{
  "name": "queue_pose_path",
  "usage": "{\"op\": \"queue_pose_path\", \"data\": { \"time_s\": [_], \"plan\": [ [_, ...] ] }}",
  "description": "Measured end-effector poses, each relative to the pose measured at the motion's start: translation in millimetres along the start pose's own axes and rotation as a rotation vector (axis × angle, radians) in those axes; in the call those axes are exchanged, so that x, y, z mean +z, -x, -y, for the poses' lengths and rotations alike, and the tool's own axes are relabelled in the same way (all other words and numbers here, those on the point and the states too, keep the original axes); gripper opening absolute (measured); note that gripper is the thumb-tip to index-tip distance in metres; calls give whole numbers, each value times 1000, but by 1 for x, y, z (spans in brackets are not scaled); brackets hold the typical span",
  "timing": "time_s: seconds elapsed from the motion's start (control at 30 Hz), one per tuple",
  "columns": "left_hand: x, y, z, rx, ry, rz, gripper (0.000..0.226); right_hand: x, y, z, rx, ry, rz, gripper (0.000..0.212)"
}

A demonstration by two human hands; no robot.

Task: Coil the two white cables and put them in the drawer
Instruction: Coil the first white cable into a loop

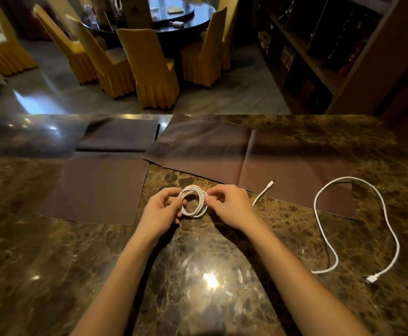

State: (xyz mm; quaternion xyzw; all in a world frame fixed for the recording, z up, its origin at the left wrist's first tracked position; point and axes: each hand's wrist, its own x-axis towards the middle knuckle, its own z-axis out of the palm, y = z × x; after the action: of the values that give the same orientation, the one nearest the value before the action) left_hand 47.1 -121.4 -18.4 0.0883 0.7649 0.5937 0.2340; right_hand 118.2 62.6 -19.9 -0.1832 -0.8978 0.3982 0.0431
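Above the desk [198,275], the left hand [160,210] and right hand [229,204] each pinch a side of the coiled cable [194,201]; its loose tail should be fed in evenly, while the second cable [358,229] lies uncoiled to the right.

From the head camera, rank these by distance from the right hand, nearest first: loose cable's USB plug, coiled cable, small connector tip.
1. coiled cable, held in the right hand
2. small connector tip, just right, on the mat edge
3. USB plug, far right, near side
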Motion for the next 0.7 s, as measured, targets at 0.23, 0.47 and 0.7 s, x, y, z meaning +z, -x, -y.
{"op": "queue_pose_path", "data": {
  "time_s": [0.23, 0.47, 0.7],
  "plan": [
    [-1, -3, 3, 118, -452, -128, 44, 11, -3, 1, -40, 111, -94, 24],
    [24, -1, 7, 433, -899, -77, 53, 13, 7, -2, -89, 117, -91, 37],
    [61, -3, 32, 530, -1258, 38, 64, 21, 19, -16, -35, 52, -107, 44]
  ]
}}
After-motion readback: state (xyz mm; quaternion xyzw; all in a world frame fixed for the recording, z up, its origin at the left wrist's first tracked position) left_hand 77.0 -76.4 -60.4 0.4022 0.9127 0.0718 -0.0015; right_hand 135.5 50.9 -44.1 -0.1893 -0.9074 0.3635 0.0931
